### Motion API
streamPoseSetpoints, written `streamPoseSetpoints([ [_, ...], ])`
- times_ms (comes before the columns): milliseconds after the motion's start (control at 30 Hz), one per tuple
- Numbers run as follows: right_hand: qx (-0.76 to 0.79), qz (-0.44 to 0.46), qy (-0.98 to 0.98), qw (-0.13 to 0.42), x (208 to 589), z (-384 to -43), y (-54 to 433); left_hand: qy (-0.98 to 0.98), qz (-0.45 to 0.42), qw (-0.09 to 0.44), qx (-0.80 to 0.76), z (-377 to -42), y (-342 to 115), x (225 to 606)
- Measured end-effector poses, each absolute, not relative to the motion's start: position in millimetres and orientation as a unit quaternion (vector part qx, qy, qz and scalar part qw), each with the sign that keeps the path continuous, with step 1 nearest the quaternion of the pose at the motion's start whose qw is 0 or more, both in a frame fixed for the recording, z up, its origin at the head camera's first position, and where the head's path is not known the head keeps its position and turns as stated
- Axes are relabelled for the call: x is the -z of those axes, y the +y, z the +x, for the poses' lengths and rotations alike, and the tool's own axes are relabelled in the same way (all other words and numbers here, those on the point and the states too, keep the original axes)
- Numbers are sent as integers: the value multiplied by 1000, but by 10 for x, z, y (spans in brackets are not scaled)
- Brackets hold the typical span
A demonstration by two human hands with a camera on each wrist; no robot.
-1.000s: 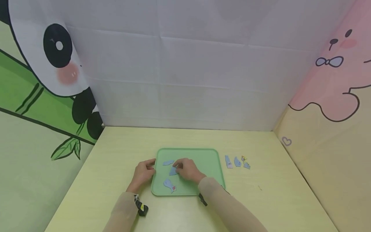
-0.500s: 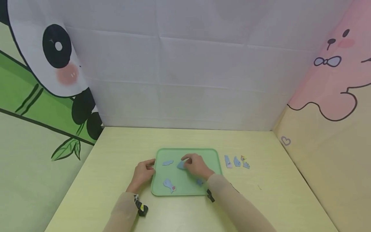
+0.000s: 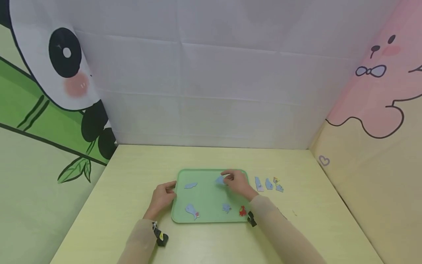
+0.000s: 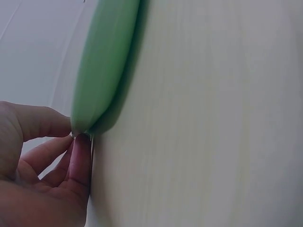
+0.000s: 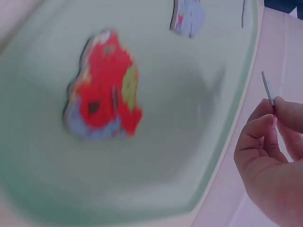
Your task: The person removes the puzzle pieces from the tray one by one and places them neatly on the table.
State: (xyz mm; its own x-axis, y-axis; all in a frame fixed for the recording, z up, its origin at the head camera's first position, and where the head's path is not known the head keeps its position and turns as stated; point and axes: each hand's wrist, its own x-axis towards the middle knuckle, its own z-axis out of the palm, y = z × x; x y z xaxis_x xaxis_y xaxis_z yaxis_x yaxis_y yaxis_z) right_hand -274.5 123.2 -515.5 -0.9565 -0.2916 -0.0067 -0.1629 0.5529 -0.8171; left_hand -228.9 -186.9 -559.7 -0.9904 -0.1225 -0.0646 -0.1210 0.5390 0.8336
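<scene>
My right hand (image 3: 238, 182) pinches a flat blue puzzle piece (image 3: 219, 180) between thumb and fingers, over the far right part of the green tray (image 3: 206, 222). In the right wrist view the piece (image 5: 268, 89) shows edge-on, raised off the tray. At the tray's left edge my left hand (image 3: 163, 198) grips the rim; the left wrist view has its thumb and fingers (image 4: 81, 158) meeting there. Lying in the tray are a blue piece (image 3: 190, 185), a blue piece with a red patch (image 3: 192, 211), another blue piece (image 3: 226, 208) and a red piece (image 3: 242, 211).
Right of the tray, several more pieces lie on the pale table (image 3: 211, 244), among them a long blue one (image 3: 259, 184) and another blue one (image 3: 269, 184). A white sheet (image 3: 211, 121) stands behind the table, with printed cloth walls on both sides.
My right hand has carried the blue piece rightward and away from me, from the tray's left part. The red piece and the blue one near it have come into sight. The left hand stays put.
</scene>
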Motion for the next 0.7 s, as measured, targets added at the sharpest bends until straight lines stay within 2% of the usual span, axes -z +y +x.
streamPoseSetpoints([
  [700,460,-40,887,25,5141,-2910,2334,-882,75,-2,466,-2312,-1807,5606],
])
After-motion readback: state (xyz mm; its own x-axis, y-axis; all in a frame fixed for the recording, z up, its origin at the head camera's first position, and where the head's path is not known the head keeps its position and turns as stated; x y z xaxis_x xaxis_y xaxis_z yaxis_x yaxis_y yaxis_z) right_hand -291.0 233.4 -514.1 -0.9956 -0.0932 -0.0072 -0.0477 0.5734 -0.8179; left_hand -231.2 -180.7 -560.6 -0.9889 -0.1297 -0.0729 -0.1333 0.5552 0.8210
